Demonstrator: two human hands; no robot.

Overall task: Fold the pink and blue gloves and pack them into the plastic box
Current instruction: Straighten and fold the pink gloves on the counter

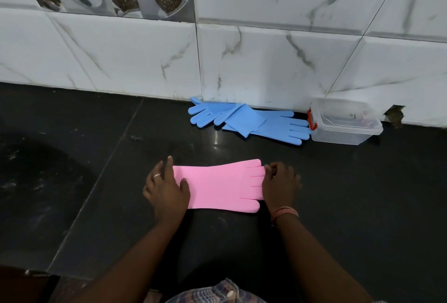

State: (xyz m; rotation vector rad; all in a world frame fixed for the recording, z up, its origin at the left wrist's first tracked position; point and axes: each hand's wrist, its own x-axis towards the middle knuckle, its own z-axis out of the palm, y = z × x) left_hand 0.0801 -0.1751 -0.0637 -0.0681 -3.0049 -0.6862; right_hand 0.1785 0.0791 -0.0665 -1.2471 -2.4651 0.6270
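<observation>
The pink gloves (219, 185) lie flat on the dark surface (350, 194) straight ahead of the person, cuff to the left and fingers to the right. The left hand (167, 187) presses the cuff end with straight fingers, its grip released, while the right hand (280, 185) curls its grip over the glove's fingertips. Farther back against the marble-tiled wall (266, 61) the blue gloves (246, 120) lie overlapped in a loose heap, and just beside them on the right stands the clear plastic box (346, 125) with a red clasp (312, 120).
</observation>
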